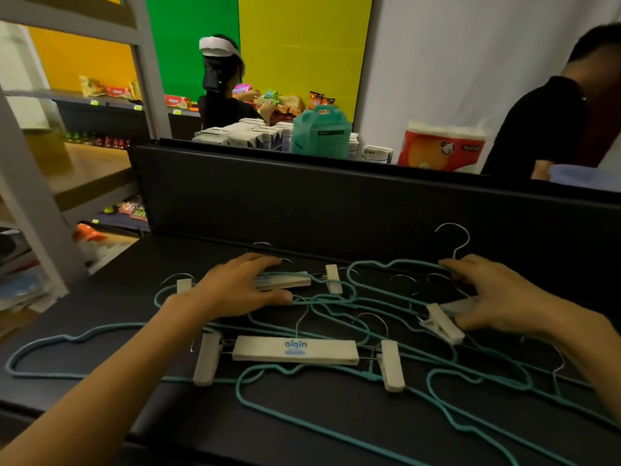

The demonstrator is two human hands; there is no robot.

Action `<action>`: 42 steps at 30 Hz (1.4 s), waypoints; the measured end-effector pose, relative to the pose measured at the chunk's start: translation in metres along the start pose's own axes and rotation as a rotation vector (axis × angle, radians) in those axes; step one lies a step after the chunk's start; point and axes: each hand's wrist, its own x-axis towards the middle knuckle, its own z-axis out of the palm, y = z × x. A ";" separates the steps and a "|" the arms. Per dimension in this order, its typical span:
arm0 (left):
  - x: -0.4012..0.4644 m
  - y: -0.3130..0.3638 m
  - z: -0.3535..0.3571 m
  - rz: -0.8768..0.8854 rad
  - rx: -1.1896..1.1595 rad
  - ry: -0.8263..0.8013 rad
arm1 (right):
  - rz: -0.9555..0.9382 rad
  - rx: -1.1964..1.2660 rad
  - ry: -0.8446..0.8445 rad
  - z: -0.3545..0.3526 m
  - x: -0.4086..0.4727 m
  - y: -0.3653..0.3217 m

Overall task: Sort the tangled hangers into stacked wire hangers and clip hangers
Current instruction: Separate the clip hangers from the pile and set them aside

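On the black table (100, 331), the left hand (235, 290) grips a far clip hanger (285, 282); the right hand (497, 297) holds another clip hanger (443, 322). Teal wire hangers (336, 435) lie tangled between and nearer.

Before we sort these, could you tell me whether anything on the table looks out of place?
Yes: the teal wire hangers and white clip hangers lie tangled in one heap on the black table, not in stacks.
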 end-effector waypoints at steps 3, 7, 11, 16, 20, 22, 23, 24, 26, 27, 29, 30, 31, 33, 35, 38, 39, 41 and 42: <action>0.000 0.003 0.002 -0.021 0.021 -0.099 | 0.016 0.058 0.012 -0.009 -0.007 0.005; -0.001 0.005 0.000 -0.031 0.089 -0.034 | 0.028 0.029 0.039 -0.006 -0.013 0.004; -0.007 0.005 -0.008 0.017 0.130 0.123 | -0.002 -0.126 0.188 -0.001 -0.020 -0.005; -0.017 0.015 -0.017 0.078 0.104 0.227 | 0.000 -0.298 0.287 0.007 -0.027 -0.017; -0.026 0.029 -0.012 0.105 0.086 0.254 | 0.073 -0.363 0.355 0.020 -0.029 -0.021; -0.028 0.039 -0.010 0.137 0.088 0.280 | 0.133 -0.318 0.378 0.021 -0.031 -0.019; -0.027 0.045 -0.010 0.158 0.094 0.290 | 0.159 -0.285 0.384 0.021 -0.033 -0.017; -0.025 0.053 -0.009 0.182 0.097 0.294 | 0.177 -0.254 0.386 0.021 -0.036 -0.015; -0.019 0.071 -0.006 0.244 0.090 0.288 | 0.196 -0.216 0.388 0.020 -0.045 -0.008; -0.015 0.082 -0.003 0.281 0.087 0.282 | 0.205 -0.207 0.390 0.020 -0.052 -0.003; -0.008 0.109 0.007 0.362 0.081 0.276 | 0.243 -0.194 0.386 0.020 -0.070 0.010; -0.005 0.123 0.012 0.401 0.075 0.272 | 0.270 -0.186 0.377 0.020 -0.081 0.019; -0.001 0.138 0.018 0.437 0.068 0.267 | 0.300 -0.175 0.368 0.020 -0.094 0.030; 0.006 0.173 0.030 0.508 0.064 0.270 | 0.365 -0.141 0.352 0.020 -0.123 0.056; 0.011 0.210 0.042 0.584 0.069 0.287 | 0.434 -0.102 0.344 0.018 -0.155 0.085; 0.014 0.269 0.057 0.689 0.087 0.288 | 0.526 -0.068 0.367 0.012 -0.200 0.134; 0.015 0.288 0.062 0.718 0.089 0.301 | 0.549 -0.061 0.375 0.010 -0.214 0.150; 0.018 0.326 0.071 0.768 0.082 0.345 | 0.572 -0.046 0.382 0.005 -0.237 0.183; 0.019 0.345 0.076 0.780 0.082 0.357 | 0.573 -0.045 0.384 0.003 -0.248 0.201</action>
